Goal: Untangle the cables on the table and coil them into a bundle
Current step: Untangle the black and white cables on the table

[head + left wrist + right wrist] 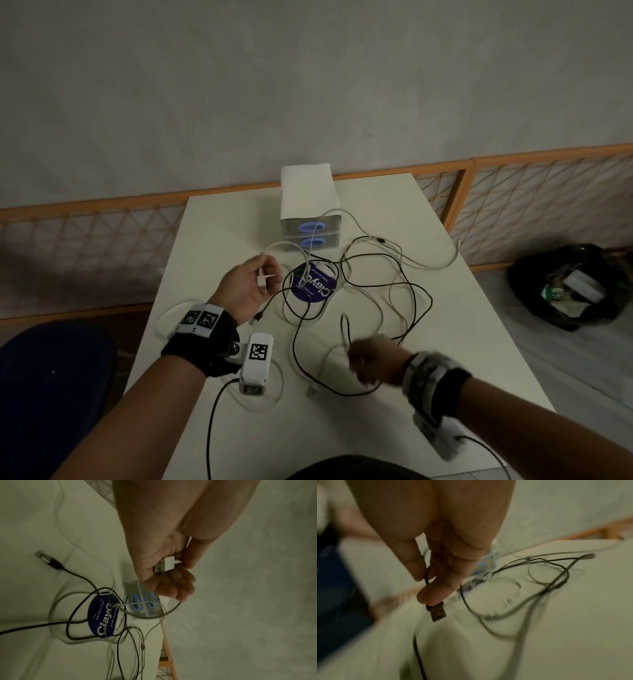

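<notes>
Black cables (404,284) and white cables (442,263) lie tangled across the white table (479,359). My left hand (269,279) is raised over the table's left side and grips a white USB plug (165,565); its cable arcs down into the tangle. My right hand (359,359), blurred, is near the front middle and pinches a black cable just behind its black USB plug (436,612), which hangs below the fingers (436,591). A second black USB plug (46,559) lies loose on the table below my left hand.
A wipes pack with a round blue label (313,286) sits under the tangle. Two stacked white boxes with blue rings (308,202) stand at the back. A blue chair (51,377) is at left, an orange lattice fence (513,205) behind, a black bag (568,284) on the floor at right.
</notes>
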